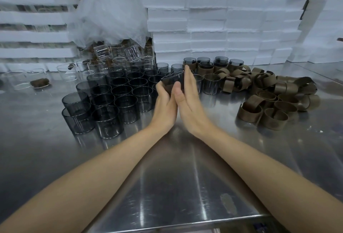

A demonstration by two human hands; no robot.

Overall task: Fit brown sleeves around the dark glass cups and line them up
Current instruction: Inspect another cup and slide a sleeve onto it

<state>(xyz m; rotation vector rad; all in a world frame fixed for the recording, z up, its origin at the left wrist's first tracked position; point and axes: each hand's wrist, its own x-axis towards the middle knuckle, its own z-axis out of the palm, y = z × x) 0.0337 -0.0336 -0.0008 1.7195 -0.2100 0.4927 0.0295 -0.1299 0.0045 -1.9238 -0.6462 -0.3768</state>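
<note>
Pressing the dark cup (172, 78) between both palms, the person holds it tilted in the air above the bench (176, 177). I judge this is because a sleeve goes on more easily when the glass does not stand on a surface. The left hand (164, 101) curls its fingers and thumb round the lower side of the dark cup. The right hand (187, 93) lies flat against the other side with straight fingers, as if to push or smooth something on the wall. I cannot tell whether a brown sleeve is already around the glass, since the fingers cover that part.

Left of the dark cup stand the bare cups (118, 95), packed closely and some stacked, so the next one is near. Right of the dark cup lies the loose sleeve pile (274, 93), at the side of the flat hand. Behind the dark cup, slightly right, the sleeved cups (213, 64) stand grouped against the white foam boxes (222, 19), and this seems to be the place for the finished row.
</note>
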